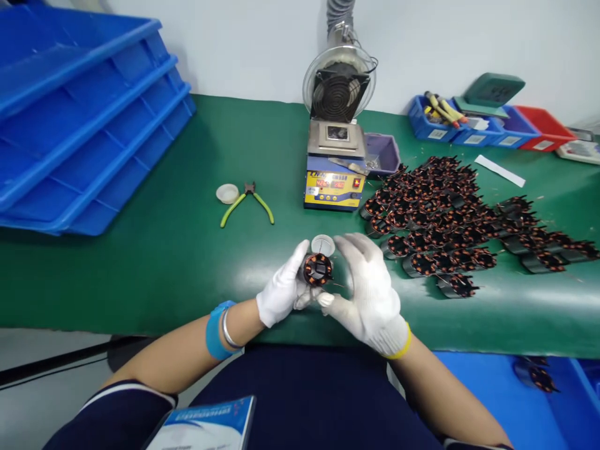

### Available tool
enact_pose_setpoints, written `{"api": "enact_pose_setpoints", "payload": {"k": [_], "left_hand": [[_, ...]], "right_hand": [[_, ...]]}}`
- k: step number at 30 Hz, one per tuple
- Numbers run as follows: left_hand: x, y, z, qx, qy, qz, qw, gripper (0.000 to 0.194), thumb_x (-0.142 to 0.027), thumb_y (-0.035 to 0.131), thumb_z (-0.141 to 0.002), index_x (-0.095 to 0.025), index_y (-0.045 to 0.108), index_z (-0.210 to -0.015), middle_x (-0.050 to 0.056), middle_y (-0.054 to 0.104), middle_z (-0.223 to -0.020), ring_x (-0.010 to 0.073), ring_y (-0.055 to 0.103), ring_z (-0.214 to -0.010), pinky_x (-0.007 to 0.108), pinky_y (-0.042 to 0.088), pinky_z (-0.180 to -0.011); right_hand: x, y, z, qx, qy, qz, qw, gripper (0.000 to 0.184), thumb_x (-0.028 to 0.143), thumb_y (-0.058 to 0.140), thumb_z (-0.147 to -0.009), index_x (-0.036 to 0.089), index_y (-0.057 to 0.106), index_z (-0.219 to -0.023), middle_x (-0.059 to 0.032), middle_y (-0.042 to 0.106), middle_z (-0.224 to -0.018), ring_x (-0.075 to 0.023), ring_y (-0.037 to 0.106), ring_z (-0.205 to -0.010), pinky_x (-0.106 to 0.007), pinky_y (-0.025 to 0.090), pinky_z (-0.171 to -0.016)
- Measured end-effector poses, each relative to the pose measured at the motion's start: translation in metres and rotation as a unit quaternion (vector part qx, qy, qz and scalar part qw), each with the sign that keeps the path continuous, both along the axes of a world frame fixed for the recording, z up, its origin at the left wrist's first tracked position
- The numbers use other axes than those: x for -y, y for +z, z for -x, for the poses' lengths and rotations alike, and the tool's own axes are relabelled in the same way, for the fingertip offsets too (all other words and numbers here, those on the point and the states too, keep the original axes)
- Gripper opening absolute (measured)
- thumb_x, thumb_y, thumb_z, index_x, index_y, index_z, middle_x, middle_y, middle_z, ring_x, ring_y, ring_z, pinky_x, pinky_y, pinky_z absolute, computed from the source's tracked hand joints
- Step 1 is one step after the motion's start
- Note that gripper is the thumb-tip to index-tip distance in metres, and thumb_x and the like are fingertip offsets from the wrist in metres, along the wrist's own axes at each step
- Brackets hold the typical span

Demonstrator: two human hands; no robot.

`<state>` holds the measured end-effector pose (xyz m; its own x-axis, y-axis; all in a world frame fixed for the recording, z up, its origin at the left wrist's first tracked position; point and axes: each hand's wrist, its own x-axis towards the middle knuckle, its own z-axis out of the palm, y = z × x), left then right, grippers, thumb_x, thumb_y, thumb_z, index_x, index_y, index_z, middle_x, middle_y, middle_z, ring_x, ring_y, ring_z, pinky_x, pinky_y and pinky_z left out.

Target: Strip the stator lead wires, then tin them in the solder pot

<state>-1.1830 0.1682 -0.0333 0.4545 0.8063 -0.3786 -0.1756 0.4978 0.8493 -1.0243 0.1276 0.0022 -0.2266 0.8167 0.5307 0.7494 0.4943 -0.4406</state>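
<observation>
My left hand (282,289), in a white glove, is closed around a motor stator (317,270) with a black frame and copper windings. The stator's wound end faces up, and thin wire ends stick out of it. My right hand (370,294), gloved in white knit with a yellow cuff, curves beside the stator's right side. Its thumb and fingers are spread apart, and I see nothing between them; whether the thumb touches the stator is unclear. Just beyond the stator sits a small round white dish (323,245). Green-handled cutters (248,199) lie open on the table, beside another white lid (227,194).
A heated solder pot (334,181) with a fan stands behind my hands, beside a purple bin (382,153). Several stators (435,219) crowd the right side of the green table (154,275). Blue trays (94,144) are stacked left. Small bins (478,132) line the back right.
</observation>
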Motion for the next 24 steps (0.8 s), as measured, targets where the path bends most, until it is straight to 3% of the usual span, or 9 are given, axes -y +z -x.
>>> {"api": "enact_pose_setpoints", "payload": {"k": [3, 5, 8, 10, 13, 17, 19, 21, 24], "left_hand": [[-0.005, 0.008, 0.003, 0.078, -0.026, 0.082, 0.993, 0.061, -0.069, 0.034, -0.089, -0.016, 0.064, -0.081, -0.003, 0.046, -0.042, 0.0069, 0.028, -0.029, 0.023, 0.017, -0.031], [-0.009, 0.013, 0.005, 0.113, -0.045, 0.117, 0.986, 0.061, -0.065, 0.033, -0.091, -0.014, 0.063, -0.08, -0.003, 0.044, -0.04, 0.006, 0.026, -0.027, 0.021, 0.015, -0.032], [-0.011, 0.015, 0.007, 0.131, -0.086, 0.142, 0.977, 0.067, -0.069, 0.03, -0.091, -0.012, 0.063, -0.077, -0.003, 0.04, -0.034, 0.0065, 0.025, -0.025, 0.02, 0.016, -0.031], [-0.012, 0.013, 0.007, 0.138, -0.119, 0.144, 0.973, 0.071, -0.072, 0.029, -0.09, -0.011, 0.064, -0.074, -0.003, 0.039, -0.032, 0.0066, 0.023, -0.024, 0.021, 0.017, -0.03], [-0.013, 0.01, 0.008, 0.156, -0.16, 0.144, 0.964, 0.075, -0.072, 0.027, -0.09, -0.01, 0.065, -0.073, -0.003, 0.036, -0.03, 0.0067, 0.022, -0.023, 0.02, 0.017, -0.03], [-0.015, 0.009, 0.01, 0.16, -0.182, 0.157, 0.957, 0.078, -0.076, 0.031, -0.086, -0.008, 0.066, -0.072, -0.003, 0.036, -0.031, 0.0066, 0.022, -0.023, 0.021, 0.014, -0.029], [-0.014, 0.009, 0.01, 0.155, -0.163, 0.148, 0.963, 0.074, -0.075, 0.036, -0.085, -0.008, 0.064, -0.072, -0.003, 0.039, -0.033, 0.0067, 0.025, -0.024, 0.021, 0.015, -0.029], [-0.013, 0.009, 0.01, 0.152, -0.126, 0.132, 0.971, 0.067, -0.071, 0.04, -0.087, -0.01, 0.062, -0.072, -0.003, 0.042, -0.035, 0.007, 0.028, -0.025, 0.021, 0.018, -0.029], [-0.012, 0.01, 0.009, 0.155, -0.084, 0.126, 0.976, 0.064, -0.066, 0.037, -0.091, -0.01, 0.063, -0.072, -0.003, 0.042, -0.035, 0.0071, 0.028, -0.025, 0.02, 0.02, -0.03]], "right_hand": [[0.004, 0.005, -0.014, -0.081, 0.088, 0.07, 0.99, 0.046, 0.062, 0.04, -0.094, 0.025, 0.063, -0.108, -0.0096, 0.068, -0.102, -0.0293, 0.064, -0.103, -0.059, 0.034, -0.114], [0.002, 0.009, -0.021, -0.186, 0.081, 0.121, 0.972, 0.044, 0.06, 0.037, -0.096, 0.025, 0.065, -0.096, -0.0057, 0.068, -0.09, -0.025, 0.066, -0.093, -0.053, 0.04, -0.111], [-0.011, 0.009, -0.024, -0.274, 0.027, 0.23, 0.933, 0.03, 0.05, 0.052, -0.093, 0.024, 0.068, -0.094, -0.0053, 0.07, -0.095, -0.0225, 0.068, -0.091, -0.042, 0.054, -0.091], [-0.024, 0.005, -0.02, -0.288, 0.042, 0.276, 0.916, 0.025, 0.044, 0.061, -0.086, 0.022, 0.07, -0.096, -0.007, 0.07, -0.106, -0.0221, 0.067, -0.095, -0.037, 0.056, -0.083], [-0.04, -0.004, -0.015, -0.329, 0.059, 0.298, 0.894, 0.027, 0.045, 0.065, -0.082, 0.021, 0.07, -0.094, -0.0083, 0.07, -0.109, -0.0217, 0.067, -0.094, -0.036, 0.056, -0.081], [-0.045, -0.01, -0.018, -0.444, 0.0, 0.24, 0.863, 0.043, 0.061, 0.05, -0.088, 0.023, 0.061, -0.071, -0.0042, 0.067, -0.074, -0.0213, 0.067, -0.08, -0.039, 0.057, -0.08], [-0.04, -0.009, -0.02, -0.426, 0.009, 0.228, 0.876, 0.044, 0.063, 0.052, -0.086, 0.022, 0.063, -0.076, -0.0046, 0.068, -0.077, -0.0215, 0.067, -0.082, -0.038, 0.057, -0.079], [-0.032, -0.005, -0.02, -0.343, 0.041, 0.238, 0.908, 0.035, 0.055, 0.059, -0.087, 0.021, 0.064, -0.083, -0.0048, 0.069, -0.081, -0.0195, 0.066, -0.079, -0.035, 0.057, -0.075], [-0.016, 0.005, -0.017, -0.189, 0.095, 0.128, 0.969, 0.017, 0.03, 0.06, -0.09, 0.021, 0.061, -0.076, -0.0026, 0.067, -0.077, -0.0172, 0.065, -0.077, -0.038, 0.056, -0.084]]}}
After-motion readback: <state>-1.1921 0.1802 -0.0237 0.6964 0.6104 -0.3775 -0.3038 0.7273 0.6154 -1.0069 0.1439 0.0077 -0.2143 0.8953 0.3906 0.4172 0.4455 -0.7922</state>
